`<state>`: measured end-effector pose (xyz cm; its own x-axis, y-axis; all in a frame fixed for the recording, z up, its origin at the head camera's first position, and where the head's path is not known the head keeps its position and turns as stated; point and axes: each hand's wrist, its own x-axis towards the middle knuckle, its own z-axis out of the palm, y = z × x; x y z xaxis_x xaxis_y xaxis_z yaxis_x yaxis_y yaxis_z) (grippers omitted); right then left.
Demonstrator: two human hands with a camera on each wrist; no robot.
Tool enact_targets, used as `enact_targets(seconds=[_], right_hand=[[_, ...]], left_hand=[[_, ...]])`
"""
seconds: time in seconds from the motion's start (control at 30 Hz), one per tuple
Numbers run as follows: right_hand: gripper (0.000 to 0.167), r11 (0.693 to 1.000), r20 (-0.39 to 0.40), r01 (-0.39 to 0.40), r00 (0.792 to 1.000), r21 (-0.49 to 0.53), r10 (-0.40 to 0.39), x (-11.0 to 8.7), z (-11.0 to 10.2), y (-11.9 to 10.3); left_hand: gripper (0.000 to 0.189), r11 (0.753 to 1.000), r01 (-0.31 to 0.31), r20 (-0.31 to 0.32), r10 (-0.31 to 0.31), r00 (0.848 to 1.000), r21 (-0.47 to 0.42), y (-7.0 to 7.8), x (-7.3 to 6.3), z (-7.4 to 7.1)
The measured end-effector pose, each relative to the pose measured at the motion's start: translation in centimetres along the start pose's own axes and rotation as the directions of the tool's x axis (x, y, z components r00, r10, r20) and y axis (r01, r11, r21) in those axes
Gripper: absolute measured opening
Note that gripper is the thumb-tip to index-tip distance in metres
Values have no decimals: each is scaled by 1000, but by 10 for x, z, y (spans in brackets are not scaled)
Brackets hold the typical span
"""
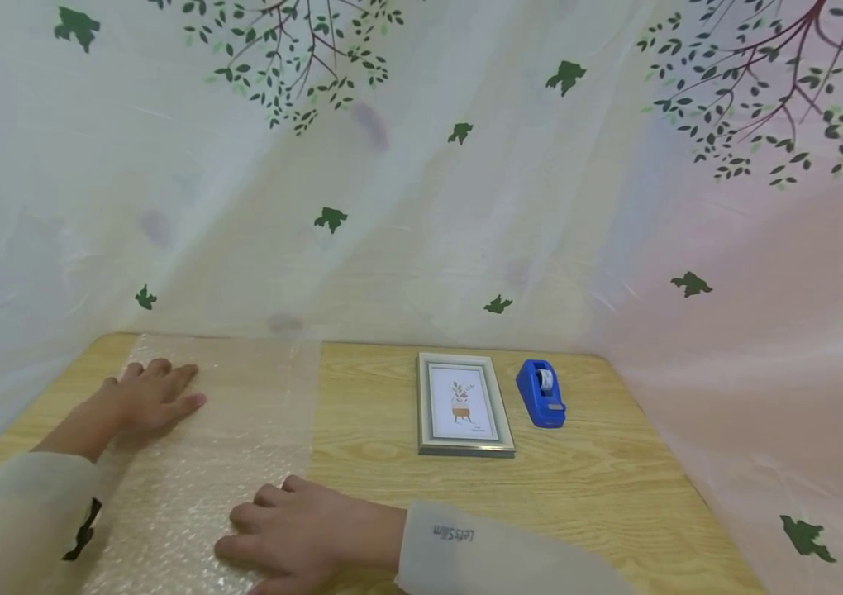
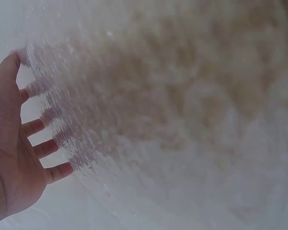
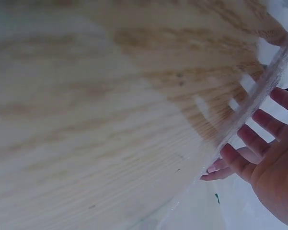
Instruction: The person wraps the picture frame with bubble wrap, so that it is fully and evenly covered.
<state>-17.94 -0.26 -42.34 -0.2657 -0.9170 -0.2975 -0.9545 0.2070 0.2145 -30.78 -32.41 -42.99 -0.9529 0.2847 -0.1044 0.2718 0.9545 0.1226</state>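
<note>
A sheet of clear bubble wrap (image 1: 243,450) lies flat along the left part of the wooden table. My left hand (image 1: 150,397) rests on its far left part, fingers spread; in the left wrist view the fingertips of the left hand (image 2: 24,148) touch the bubbly surface. Closer to me, my right hand (image 1: 302,529) lies palm down over the sheet's right edge, its fingers pointing left. The right wrist view shows the right hand (image 3: 273,143) with fingers extended against the bubble wrap (image 3: 254,103). Neither hand grips anything.
Right of the bubble wrap, a silver picture frame (image 1: 464,405) with a potted-plant print lies face up on the table (image 1: 369,397). Beside it stands a blue tape dispenser (image 1: 540,395). A pale curtain (image 1: 407,273) with leaf prints hangs behind the table and along its sides.
</note>
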Motion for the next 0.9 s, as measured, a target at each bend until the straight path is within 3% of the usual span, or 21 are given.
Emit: enact_targets(seconds=[0.9], right_hand=[[72,998,-24,20,999,-59,-22,-18,10,11]], left_hand=[[83,999,-35,-49,36,998,16,24,5,1]])
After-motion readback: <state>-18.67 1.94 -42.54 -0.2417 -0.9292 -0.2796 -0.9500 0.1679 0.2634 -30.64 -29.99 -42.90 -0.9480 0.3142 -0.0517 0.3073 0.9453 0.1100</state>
